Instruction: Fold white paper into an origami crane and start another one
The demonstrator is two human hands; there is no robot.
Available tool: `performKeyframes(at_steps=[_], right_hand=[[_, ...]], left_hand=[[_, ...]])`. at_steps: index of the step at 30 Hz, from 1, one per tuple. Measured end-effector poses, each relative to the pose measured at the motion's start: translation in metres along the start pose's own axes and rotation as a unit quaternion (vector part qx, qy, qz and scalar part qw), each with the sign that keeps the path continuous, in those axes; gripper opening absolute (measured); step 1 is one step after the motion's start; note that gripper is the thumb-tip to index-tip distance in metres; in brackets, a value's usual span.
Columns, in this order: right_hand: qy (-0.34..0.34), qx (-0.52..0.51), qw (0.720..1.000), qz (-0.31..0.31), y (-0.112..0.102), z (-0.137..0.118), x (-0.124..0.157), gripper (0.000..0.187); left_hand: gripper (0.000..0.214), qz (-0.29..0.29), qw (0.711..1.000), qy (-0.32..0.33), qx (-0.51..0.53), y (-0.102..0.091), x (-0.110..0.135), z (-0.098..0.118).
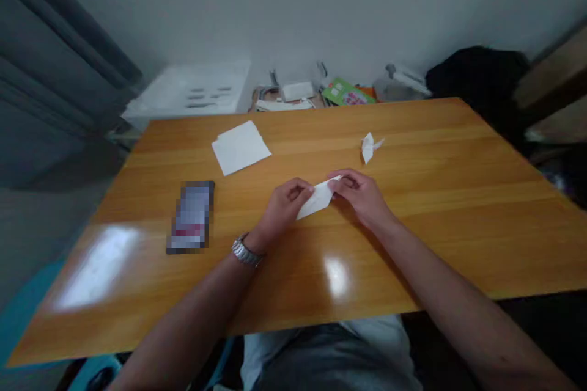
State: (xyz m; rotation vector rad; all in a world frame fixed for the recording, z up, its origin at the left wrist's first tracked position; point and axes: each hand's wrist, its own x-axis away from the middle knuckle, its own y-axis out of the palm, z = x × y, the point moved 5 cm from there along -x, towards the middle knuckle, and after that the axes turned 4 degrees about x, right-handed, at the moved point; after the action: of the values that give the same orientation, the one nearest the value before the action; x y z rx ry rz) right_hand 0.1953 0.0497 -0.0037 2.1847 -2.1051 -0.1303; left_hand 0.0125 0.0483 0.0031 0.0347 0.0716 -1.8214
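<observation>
A folded piece of white paper (318, 198) lies near the middle of the wooden table (413, 244). My left hand (285, 206), with a metal watch on its wrist, pinches the paper's left end with curled fingers. My right hand (358, 193) presses and pinches the right end. Both hands rest on the tabletop with the paper between them.
A finished white paper crane (369, 146) stands further back on the right. A small stack of white paper sheets (240, 147) lies at the back left, and a phone (192, 216) lies at the left. Clutter, a white box and a black bag sit behind the table by the wall.
</observation>
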Motion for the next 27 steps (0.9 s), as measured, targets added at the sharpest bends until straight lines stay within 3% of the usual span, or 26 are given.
performKeyframes(at_steps=[9,15,27], right_hand=[[0.003,0.000,1.000,0.014,-0.0001,0.0021,0.0017,0.030],[-0.026,0.042,0.999,-0.004,0.0057,-0.0021,0.0033,0.032],[-0.014,0.068,0.997,-0.013,0.0066,0.0003,0.0038,0.035]], left_hand=[[0.034,-0.024,1.000,-0.009,-0.003,0.0027,0.0023,-0.0039],[0.033,-0.049,0.999,-0.011,-0.007,0.0068,0.0031,-0.0066],[0.029,-0.066,0.998,-0.023,-0.006,0.0069,0.0036,-0.0086]])
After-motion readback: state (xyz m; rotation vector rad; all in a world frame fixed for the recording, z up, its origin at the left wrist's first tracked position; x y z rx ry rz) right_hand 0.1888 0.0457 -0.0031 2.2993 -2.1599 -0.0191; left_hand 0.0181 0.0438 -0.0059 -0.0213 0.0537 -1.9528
